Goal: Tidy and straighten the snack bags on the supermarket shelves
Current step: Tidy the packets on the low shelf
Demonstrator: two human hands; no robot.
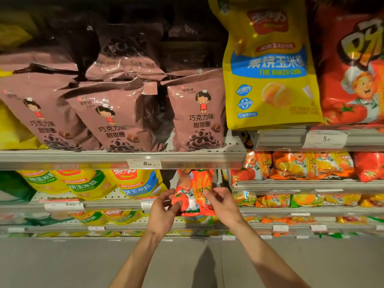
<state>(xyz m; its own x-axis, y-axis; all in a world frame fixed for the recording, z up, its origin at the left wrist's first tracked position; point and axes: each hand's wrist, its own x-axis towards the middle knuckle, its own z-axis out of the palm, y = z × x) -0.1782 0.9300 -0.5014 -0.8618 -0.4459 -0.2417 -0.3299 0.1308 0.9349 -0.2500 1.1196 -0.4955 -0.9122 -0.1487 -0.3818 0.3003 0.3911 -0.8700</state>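
left hand: raised, grip pinching | right hand: raised, grip pinching | forearms bare, converging

We face tiered metal shelving with perforated back panels, price tags clipped along its edges; grey floor below, dim light above.

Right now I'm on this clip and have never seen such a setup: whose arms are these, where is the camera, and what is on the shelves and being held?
There is no machine here. A person wears a wide-angle camera on the head, so you see their own bare arms reaching forward. The left hand and right hand both grip one orange-red snack bag, held upright in front of the shelves. Above it, a shelf carries brown chocolate-ring bags. To the right stands a tall yellow baked corn bag. Lower shelves hold more yellow and orange bags.
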